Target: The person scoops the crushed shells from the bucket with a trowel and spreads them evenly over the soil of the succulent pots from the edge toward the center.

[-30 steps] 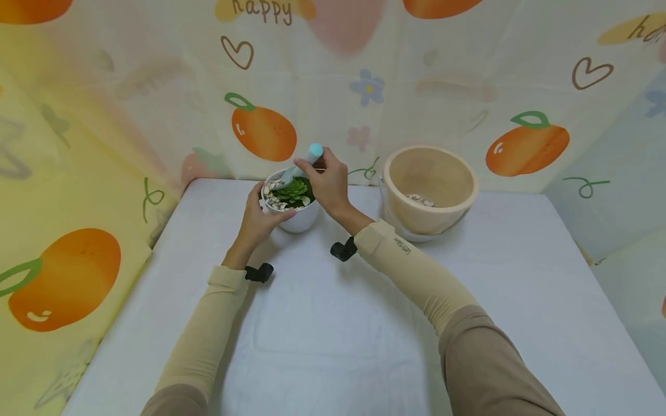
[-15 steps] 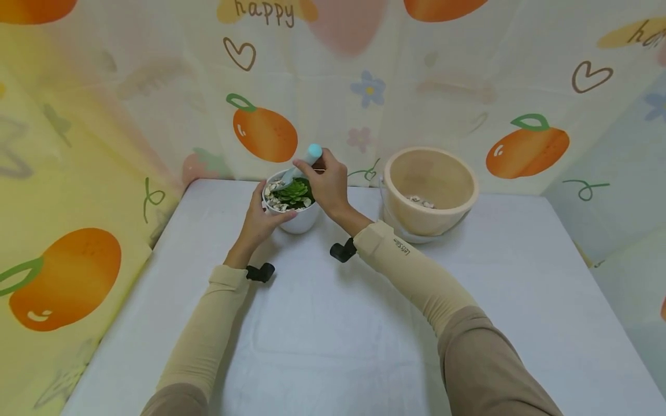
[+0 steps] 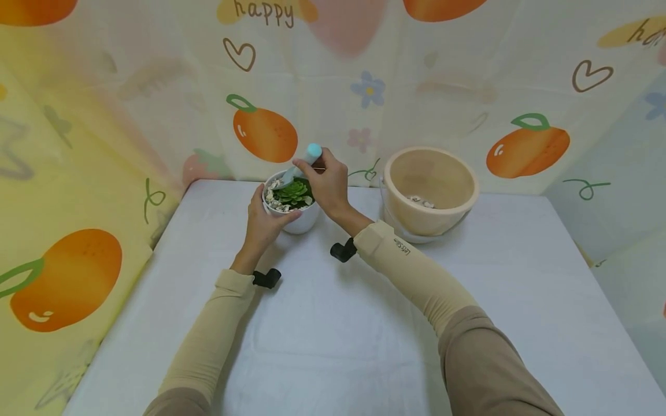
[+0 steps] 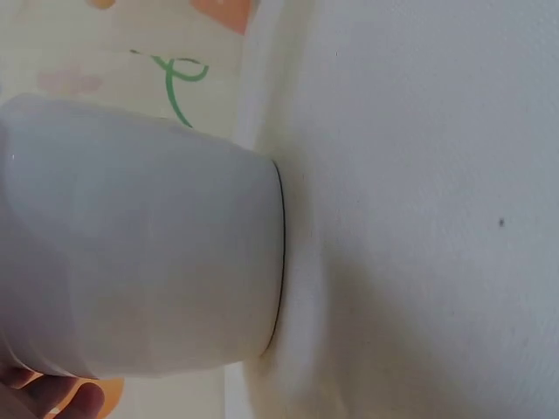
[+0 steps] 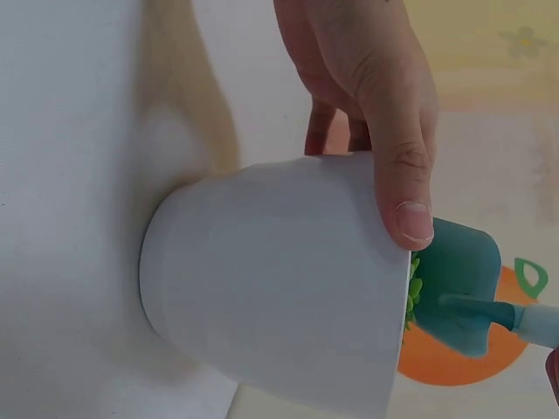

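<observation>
A white flowerpot (image 3: 300,223) stands near the back of the table, holding a green succulent (image 3: 292,192) and pale pebbles (image 3: 274,199) round it. My left hand (image 3: 264,224) grips the pot from the left, thumb along the near rim and fingers round the far side. With my right hand (image 3: 332,180) I pinch the light blue handle of a small trowel (image 3: 312,155). Its teal blade (image 5: 458,284) dips at the pot's mouth beside the leaves, seen in the right wrist view. The left wrist view is mostly the pot's smooth wall (image 4: 148,244).
Right of the pot stands a larger cream bucket (image 3: 429,216) with some pebbles (image 3: 420,201) in its bottom and a wire-like handle hanging down. A white cloth covers the table (image 3: 338,346). A printed curtain (image 3: 333,86) hangs directly behind.
My left hand and wrist have shifted slightly to the right along the pot, the thumb sliding further over its near side. My right hand and the trowel have barely moved.
</observation>
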Demonstrator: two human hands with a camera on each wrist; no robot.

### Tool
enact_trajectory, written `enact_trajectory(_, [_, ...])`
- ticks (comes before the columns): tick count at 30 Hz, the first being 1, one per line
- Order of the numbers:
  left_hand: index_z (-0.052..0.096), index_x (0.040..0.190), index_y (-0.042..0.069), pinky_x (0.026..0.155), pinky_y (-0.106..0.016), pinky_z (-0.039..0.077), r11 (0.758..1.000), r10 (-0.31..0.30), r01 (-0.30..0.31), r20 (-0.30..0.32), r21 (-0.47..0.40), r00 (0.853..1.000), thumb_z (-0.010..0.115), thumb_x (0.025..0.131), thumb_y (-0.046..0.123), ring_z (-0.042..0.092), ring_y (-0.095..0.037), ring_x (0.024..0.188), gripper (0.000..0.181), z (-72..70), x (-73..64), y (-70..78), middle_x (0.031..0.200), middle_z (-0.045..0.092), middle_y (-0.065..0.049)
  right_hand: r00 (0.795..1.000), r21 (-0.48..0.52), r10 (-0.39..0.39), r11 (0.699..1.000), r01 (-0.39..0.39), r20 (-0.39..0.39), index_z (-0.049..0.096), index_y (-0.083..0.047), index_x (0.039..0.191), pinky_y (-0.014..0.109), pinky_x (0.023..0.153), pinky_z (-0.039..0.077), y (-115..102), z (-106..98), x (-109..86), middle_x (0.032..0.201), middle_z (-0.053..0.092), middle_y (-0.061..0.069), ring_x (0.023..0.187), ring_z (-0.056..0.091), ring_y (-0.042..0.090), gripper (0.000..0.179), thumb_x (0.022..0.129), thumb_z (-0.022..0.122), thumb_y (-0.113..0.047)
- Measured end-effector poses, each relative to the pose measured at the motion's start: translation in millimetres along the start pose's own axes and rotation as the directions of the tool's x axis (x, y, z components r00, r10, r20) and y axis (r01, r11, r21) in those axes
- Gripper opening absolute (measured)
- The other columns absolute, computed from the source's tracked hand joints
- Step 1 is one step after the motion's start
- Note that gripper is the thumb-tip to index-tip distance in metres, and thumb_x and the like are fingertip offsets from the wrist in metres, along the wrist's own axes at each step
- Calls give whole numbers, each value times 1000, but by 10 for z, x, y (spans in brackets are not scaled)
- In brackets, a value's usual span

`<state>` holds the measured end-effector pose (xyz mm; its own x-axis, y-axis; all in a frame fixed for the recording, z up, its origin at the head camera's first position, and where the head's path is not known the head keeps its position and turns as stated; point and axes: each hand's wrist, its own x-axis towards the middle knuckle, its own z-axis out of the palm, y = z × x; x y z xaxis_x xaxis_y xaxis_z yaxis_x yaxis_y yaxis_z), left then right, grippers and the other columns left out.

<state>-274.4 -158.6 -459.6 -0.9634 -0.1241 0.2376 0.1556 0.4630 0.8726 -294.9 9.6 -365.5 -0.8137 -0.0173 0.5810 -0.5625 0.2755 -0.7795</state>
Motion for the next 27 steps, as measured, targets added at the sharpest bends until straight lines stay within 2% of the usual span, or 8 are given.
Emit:
enact_trajectory(4, [25, 151, 5, 112, -54, 31, 1000, 9, -9, 3, 15, 1000, 86, 71, 37, 35, -34, 134, 106, -14, 8, -19, 149, 37, -19, 1000, 16, -6, 1000, 6, -6, 62, 1, 98, 24, 76, 57, 2, -12, 7, 88, 73, 16, 85, 72, 23, 27, 88, 73, -22])
enact_trajectory(8, [25, 151, 5, 113, -55, 28, 1000, 7, -7, 31, 12, 1000, 86, 72, 35, 33, -34, 135, 104, -67, 31, -69, 149, 36, -20, 1000, 26, -17, 1000, 17, -6, 62, 1, 98, 24, 77, 57, 7, -10, 20, 88, 72, 16, 86, 71, 23, 27, 89, 72, -21])
enact_trajectory(15, [16, 155, 8, 119, -55, 20, 1000, 7, -5, 121, -15, 993, 82, 76, 37, 24, -31, 146, 107, -125, 84, -97, 157, 25, -17, 1000, 12, -10, 1000, 10, 5, 62, 0, 99, 23, 76, 56, 23, 17, 30, 89, 73, 15, 85, 71, 22, 27, 89, 72, -23])
enact_trajectory(17, [15, 156, 8, 119, -56, 19, 1000, 6, -4, 131, -17, 991, 82, 76, 38, 22, -30, 147, 108, -122, 89, -96, 159, 23, -16, 1000, 13, -10, 1000, 10, 3, 63, 0, 99, 23, 76, 56, 22, 20, 28, 89, 73, 15, 84, 71, 22, 27, 88, 73, -23])
enact_trajectory(23, [22, 153, 9, 117, -55, 23, 999, 23, -21, 70, -37, 997, 84, 75, 36, 29, -30, 142, 103, -73, 62, -80, 154, 31, -15, 1000, 16, -9, 1000, 9, -1, 63, 0, 100, 24, 76, 56, 12, 21, 25, 90, 73, 15, 85, 71, 22, 27, 89, 73, -22])
enact_trajectory(27, [24, 152, 7, 114, -54, 28, 1000, 30, -30, 17, 1, 999, 84, 73, 40, 33, -33, 137, 105, -25, 18, -47, 150, 34, -18, 1000, 16, -4, 1000, 4, 0, 63, 0, 100, 23, 76, 57, 5, 17, 23, 90, 73, 15, 86, 72, 22, 27, 89, 73, -22])
